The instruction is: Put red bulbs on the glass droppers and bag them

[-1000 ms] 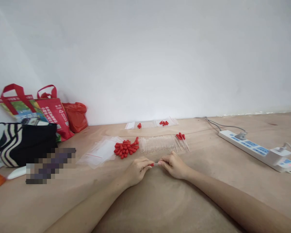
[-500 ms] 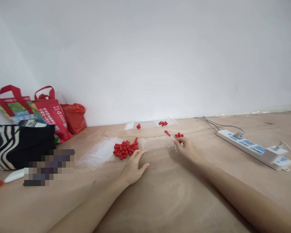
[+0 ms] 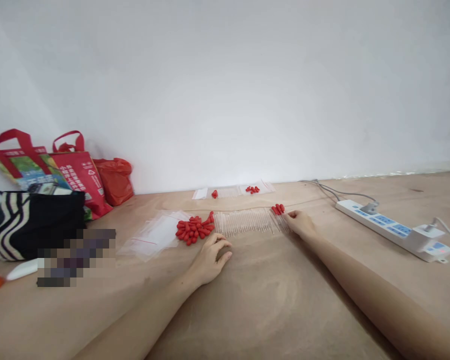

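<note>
Capped sticks [image 3: 278,209]: just left of the right hand [image 3: 300,223].
Right grip: fingertips close together; cannot tell if pinching a stick.
Bare sticks [image 3: 243,222]: row left of these.
Left hand [image 3: 211,261]: fingers loosely spread, near red caps [image 3: 195,230].

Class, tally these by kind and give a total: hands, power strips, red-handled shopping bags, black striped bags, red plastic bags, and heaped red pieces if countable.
Hands: 2
Power strip: 1
Red-handled shopping bags: 2
Black striped bag: 1
Red plastic bag: 1
Heaped red pieces: too overlapped to count
Total without the heap: 7
</note>
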Action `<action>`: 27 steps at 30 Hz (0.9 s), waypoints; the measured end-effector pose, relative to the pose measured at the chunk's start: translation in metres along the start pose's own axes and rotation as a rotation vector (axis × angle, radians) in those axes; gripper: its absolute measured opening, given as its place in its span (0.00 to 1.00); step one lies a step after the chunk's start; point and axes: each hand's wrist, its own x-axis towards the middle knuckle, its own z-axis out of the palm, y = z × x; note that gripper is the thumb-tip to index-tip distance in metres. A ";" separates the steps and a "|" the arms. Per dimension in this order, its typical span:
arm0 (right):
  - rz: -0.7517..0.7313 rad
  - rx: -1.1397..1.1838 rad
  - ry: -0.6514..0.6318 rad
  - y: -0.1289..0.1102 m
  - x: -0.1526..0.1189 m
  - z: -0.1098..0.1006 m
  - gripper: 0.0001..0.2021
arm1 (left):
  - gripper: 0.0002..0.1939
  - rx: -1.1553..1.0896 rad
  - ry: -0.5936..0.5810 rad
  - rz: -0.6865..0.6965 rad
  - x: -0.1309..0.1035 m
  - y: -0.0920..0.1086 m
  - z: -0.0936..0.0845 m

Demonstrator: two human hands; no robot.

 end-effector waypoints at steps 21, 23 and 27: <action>-0.311 -0.474 0.010 -0.034 -0.018 0.007 0.15 | 0.06 0.010 -0.017 -0.008 0.000 -0.001 0.000; -0.290 -0.483 -0.001 -0.036 -0.020 0.008 0.15 | 0.06 0.011 -0.022 -0.012 0.000 -0.001 0.000; -0.282 -0.473 0.006 -0.037 -0.023 0.007 0.16 | 0.06 0.006 -0.026 -0.011 0.000 -0.001 0.000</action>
